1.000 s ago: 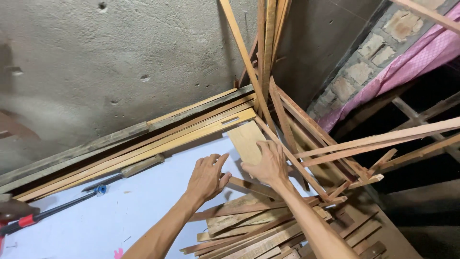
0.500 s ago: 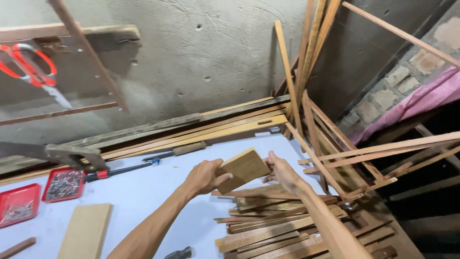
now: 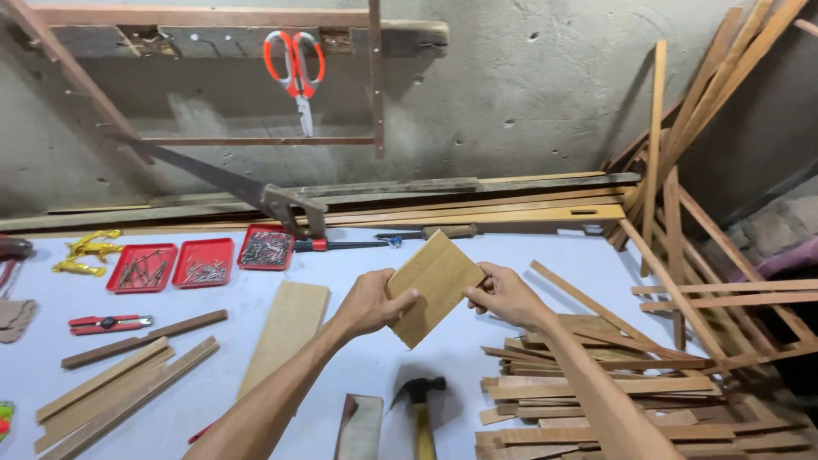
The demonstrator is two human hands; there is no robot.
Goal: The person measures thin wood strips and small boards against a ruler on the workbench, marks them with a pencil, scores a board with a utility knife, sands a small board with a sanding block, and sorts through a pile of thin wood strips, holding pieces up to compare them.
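We find a small square wooden board (image 3: 433, 288) held tilted above the white surface (image 3: 358, 362), raised clear of it and pinched between both hands. The left hand (image 3: 368, 304) closes its grip on the board's lower left edge, thumb across the face and fingers behind. The right hand (image 3: 503, 294) pinches the right edge with its fingertips; how far those fingers wrap behind the board we cannot tell from this angle.

Directly below the grip a hammer (image 3: 419, 400) lies on the surface, head toward the board. Left of the grip lies a long pale plank (image 3: 285, 334). Right of and below the grip sits a loose pile of wooden strips (image 3: 596, 392), well clear of the board. Beyond the grip, toward the concrete wall, we note three red trays of nails (image 3: 200, 262) and a handsaw (image 3: 230, 183) leaning against the wall. Red-handled scissors (image 3: 296, 72) hang on a wooden rail above. Far left of the grip lie red pliers (image 3: 111, 323) and further wooden battens (image 3: 119, 388).
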